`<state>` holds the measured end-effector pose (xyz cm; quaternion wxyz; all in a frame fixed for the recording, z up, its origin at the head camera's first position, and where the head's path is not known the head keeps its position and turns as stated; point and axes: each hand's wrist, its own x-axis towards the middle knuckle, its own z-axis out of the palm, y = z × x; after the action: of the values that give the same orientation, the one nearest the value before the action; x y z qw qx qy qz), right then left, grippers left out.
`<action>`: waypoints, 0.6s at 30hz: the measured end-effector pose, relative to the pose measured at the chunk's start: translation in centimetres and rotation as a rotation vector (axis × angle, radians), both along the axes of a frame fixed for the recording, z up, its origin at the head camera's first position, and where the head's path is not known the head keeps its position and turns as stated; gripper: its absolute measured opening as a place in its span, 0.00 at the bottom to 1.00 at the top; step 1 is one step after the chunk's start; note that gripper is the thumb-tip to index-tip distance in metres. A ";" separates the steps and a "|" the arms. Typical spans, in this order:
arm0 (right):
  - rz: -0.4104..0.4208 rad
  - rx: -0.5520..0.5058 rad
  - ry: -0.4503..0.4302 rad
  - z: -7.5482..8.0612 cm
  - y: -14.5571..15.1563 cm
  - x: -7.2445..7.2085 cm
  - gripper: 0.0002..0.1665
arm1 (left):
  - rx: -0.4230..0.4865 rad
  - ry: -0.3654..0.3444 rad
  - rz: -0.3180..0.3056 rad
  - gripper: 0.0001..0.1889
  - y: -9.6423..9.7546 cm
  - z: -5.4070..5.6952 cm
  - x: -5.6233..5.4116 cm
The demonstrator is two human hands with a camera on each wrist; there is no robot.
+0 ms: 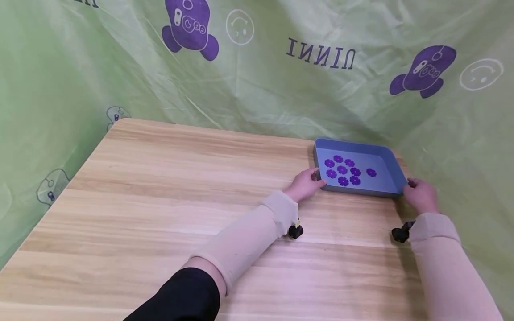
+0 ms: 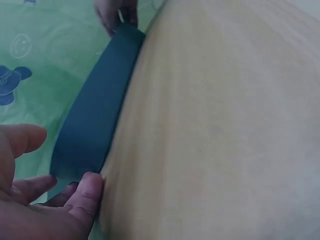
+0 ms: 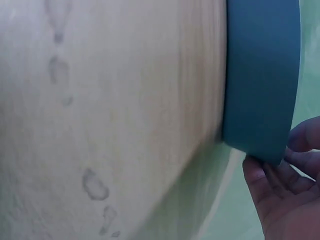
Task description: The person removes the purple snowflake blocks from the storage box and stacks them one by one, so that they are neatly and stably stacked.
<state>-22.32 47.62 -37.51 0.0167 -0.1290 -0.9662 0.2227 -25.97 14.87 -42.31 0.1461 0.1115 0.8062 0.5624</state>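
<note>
A green curtain (image 1: 132, 80) printed with purple figures and smiley faces hangs at the far left and runs along the back, behind a wood-grain worktop (image 1: 140, 200). Further right, a black sleeve (image 1: 184, 296) meets a beige sleeve (image 1: 249, 240) on the left forearm, with a small black device (image 1: 296, 231) by the wrist. The left hand (image 1: 304, 184) pinches the near left corner of a blue tray (image 1: 357, 191), its fingers bent about the wall. The tray lies at the far right corner of the worktop, just in front of the curtain. Inside, eight purple flower-shaped pieces (image 1: 342, 170) lie in a loose cluster toward the left, and a ninth piece (image 1: 371, 172) lies apart, to their right. At the tray's near right corner the right hand (image 1: 421, 195) pinches the wall between thumb and fingers; the tray's corner reaches past the worktop's edge there. A second black device (image 1: 401, 233) sits by that wrist, beside the right beige sleeve (image 1: 449, 263).
</note>
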 end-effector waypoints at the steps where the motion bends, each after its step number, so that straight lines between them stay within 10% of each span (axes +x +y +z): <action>1: 0.002 0.014 -0.003 -0.1 0.0 0.0 0.32 | -0.010 0.003 0.004 0.31 0.0 -0.1 0.1; 10: 0.012 0.002 -0.050 0.1 0.5 0.3 0.30 | -0.080 0.108 0.043 0.20 -0.4 -0.3 0.6; 18: 0.193 0.012 -0.088 1.1 -0.2 0.1 0.26 | -0.093 0.181 0.028 0.15 -2.6 -0.1 0.8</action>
<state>-22.24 47.46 -36.39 -0.0466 -0.0448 -0.9752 0.2118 -25.17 12.23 -42.40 0.0698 0.1438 0.8427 0.5140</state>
